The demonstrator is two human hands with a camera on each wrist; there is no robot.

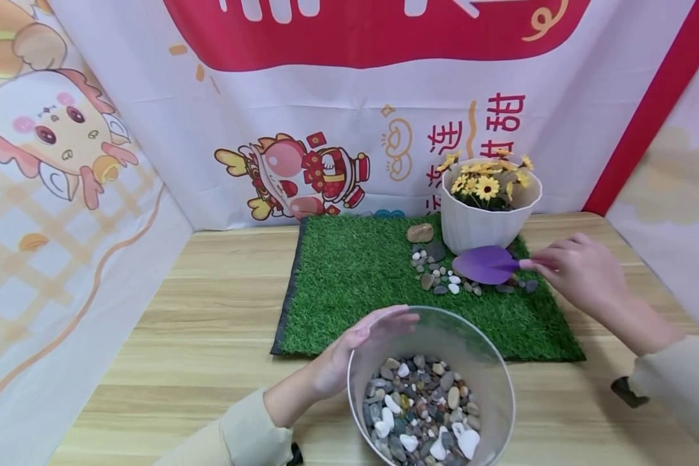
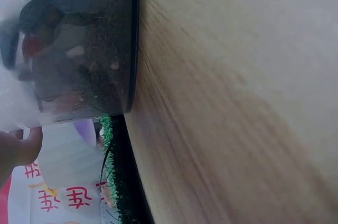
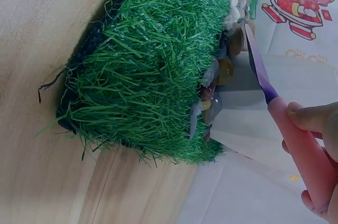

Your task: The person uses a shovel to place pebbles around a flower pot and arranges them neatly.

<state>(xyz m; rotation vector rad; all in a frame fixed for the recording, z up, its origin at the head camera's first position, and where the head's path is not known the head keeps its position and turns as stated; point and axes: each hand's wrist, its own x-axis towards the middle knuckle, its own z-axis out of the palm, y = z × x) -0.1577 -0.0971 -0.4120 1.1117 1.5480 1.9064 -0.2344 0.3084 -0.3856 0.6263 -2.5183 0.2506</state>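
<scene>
My right hand (image 1: 579, 272) grips the pink handle (image 3: 303, 155) of a small trowel. The trowel's purple blade (image 1: 486, 265) is tilted over the pebbles (image 1: 437, 279) before a white flowerpot (image 1: 477, 226). No stones show on the blade. With my left hand (image 1: 349, 349) I hold the upper side of a clear plastic bucket (image 1: 503, 388), fingers curved along its far wall. Many mixed stones (image 1: 422, 408), grey, white and brown, cover the bucket's bottom. The left wrist view shows the bucket's lower wall (image 2: 79, 60) close up, with part of my hand beside it.
A green artificial-grass mat (image 1: 355, 278) lies on the wooden table (image 1: 210, 323) behind the bucket. Yellow flowers (image 1: 488, 188) stand in the pot. A larger tan stone (image 1: 421, 233) rests left of it. Printed cloth (image 1: 326, 90) hangs along the back and sides.
</scene>
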